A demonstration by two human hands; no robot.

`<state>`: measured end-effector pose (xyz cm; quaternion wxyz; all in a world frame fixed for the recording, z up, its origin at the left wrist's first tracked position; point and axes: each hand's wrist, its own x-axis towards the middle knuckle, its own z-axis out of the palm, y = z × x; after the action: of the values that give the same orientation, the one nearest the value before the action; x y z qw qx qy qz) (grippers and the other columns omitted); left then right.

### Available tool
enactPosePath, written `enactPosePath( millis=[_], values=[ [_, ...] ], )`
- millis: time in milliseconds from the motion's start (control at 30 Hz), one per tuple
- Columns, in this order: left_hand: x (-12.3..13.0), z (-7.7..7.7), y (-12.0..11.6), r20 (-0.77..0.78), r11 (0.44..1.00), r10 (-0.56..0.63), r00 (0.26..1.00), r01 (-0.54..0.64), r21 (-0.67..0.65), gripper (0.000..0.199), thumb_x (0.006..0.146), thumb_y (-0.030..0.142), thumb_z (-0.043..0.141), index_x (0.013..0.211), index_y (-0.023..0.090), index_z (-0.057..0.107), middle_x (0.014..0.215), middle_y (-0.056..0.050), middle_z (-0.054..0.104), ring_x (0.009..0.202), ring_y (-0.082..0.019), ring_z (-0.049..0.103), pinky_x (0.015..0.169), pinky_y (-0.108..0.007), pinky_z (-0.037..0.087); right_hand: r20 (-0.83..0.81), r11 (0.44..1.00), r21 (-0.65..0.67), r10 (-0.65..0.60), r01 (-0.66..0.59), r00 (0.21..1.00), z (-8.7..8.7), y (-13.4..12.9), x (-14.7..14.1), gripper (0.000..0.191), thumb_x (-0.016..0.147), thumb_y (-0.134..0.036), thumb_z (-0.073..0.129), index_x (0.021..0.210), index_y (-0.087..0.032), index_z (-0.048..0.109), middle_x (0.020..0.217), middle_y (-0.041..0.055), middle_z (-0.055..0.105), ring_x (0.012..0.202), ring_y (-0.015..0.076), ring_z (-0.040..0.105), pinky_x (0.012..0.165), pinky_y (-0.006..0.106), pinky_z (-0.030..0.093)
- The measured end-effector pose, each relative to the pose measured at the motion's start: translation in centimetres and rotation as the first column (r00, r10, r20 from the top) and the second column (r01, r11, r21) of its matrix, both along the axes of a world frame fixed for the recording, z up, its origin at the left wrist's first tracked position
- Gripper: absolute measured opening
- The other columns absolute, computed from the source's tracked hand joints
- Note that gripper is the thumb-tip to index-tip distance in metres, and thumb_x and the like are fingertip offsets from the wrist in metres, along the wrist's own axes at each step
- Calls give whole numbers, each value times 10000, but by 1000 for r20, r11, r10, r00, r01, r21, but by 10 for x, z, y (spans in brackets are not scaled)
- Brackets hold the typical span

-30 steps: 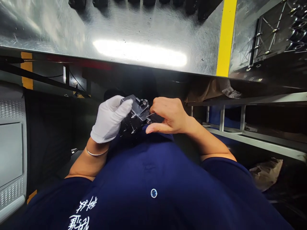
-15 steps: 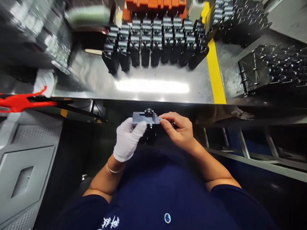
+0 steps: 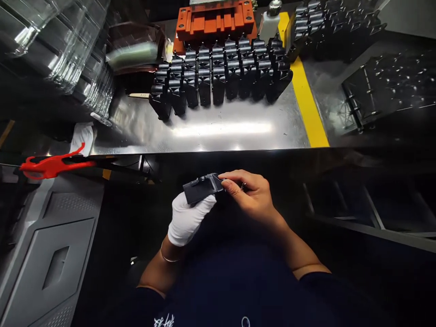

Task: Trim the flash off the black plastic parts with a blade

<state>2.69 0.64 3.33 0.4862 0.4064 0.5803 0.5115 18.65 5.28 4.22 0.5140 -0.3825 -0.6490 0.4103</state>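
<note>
My left hand [image 3: 188, 221], in a white glove, is closed round a black plastic part [image 3: 197, 190] with a flat face and a raised edge. The part is held in front of my body, below the bench edge, and it tilts up to the right. My right hand [image 3: 250, 190] is bare, its thumb and forefinger pinched at the right end of the same part. A small shiny spot shows between the right fingers; what it is I cannot make out. On the bench beyond stand rows of similar-looking black plastic parts [image 3: 218, 72].
The metal bench [image 3: 218, 120] carries a yellow stripe [image 3: 306, 104] at right. An orange fixture [image 3: 216, 22] stands behind the rows. Red-handled cutters [image 3: 51, 167] jut out at left, near a white cloth [image 3: 82, 137]. Wrapped stacks [image 3: 68, 50] rise at far left; more black parts [image 3: 402, 81] lie right.
The black part has turned in my left hand from level to tilted, its flat face showing more. Both hands sit slightly lower in view. The right fingers stay at its right end.
</note>
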Motion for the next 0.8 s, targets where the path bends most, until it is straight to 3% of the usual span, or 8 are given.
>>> enactPosePath(
  millis=[200, 367, 467, 600, 667, 800],
  values=[
    [-2, -4, -3, 34, 998, 49, 998, -48, -47, 321, 683, 406, 845, 919, 193, 801, 940, -73, 795, 876, -276, 751, 823, -360, 618, -19, 1000, 23, 3, -3, 1000, -3, -3, -1, 99, 879, -217, 671, 925, -173, 748, 842, 37, 774, 673, 101, 690, 587, 193, 528],
    [1, -13, -8, -39, 981, 181, 983, -178, 70, 328, 698, 452, 825, 899, 195, 795, 893, -53, 794, 814, -247, 748, 783, -344, 615, 30, 997, 76, -9, 6, 1000, 0, -3, 1, 113, 893, -212, 650, 939, -163, 741, 776, 30, 737, 642, 100, 645, 583, 211, 514],
    [1, -17, -7, -239, 968, 116, 964, -56, 245, 216, 754, 358, 800, 924, 224, 799, 931, -44, 795, 848, -251, 752, 828, -360, 612, 73, 986, 149, -87, 76, 994, 3, -5, 0, 144, 889, -210, 656, 1004, -169, 732, 737, 19, 708, 591, 95, 589, 552, 221, 494],
    [-1, -17, -4, -471, 878, 6, 882, 221, 425, 234, 796, 215, 758, 1023, 269, 785, 1018, -44, 789, 897, -248, 754, 847, -354, 610, 124, 959, 282, -72, 34, 990, 4, -8, -3, 148, 876, -183, 675, 1013, -156, 724, 760, 35, 734, 587, 95, 610, 561, 219, 512],
    [0, -15, -4, -481, 861, -20, 876, 260, 437, 258, 817, 197, 735, 1061, 272, 774, 1027, -47, 788, 887, -240, 756, 829, -341, 613, 150, 947, 316, -102, 50, 983, 3, -9, -4, 104, 875, -195, 681, 959, -158, 730, 736, 33, 731, 590, 99, 625, 565, 219, 517],
    [6, -15, -7, -425, 912, -21, 905, 191, 363, 216, 826, 275, 737, 1038, 265, 781, 969, -43, 792, 834, -240, 760, 804, -342, 619, 154, 968, 232, -129, 91, 980, 1, -11, -4, 88, 869, -239, 693, 906, -175, 738, 711, 22, 718, 576, 101, 617, 550, 223, 508]
  ],
)
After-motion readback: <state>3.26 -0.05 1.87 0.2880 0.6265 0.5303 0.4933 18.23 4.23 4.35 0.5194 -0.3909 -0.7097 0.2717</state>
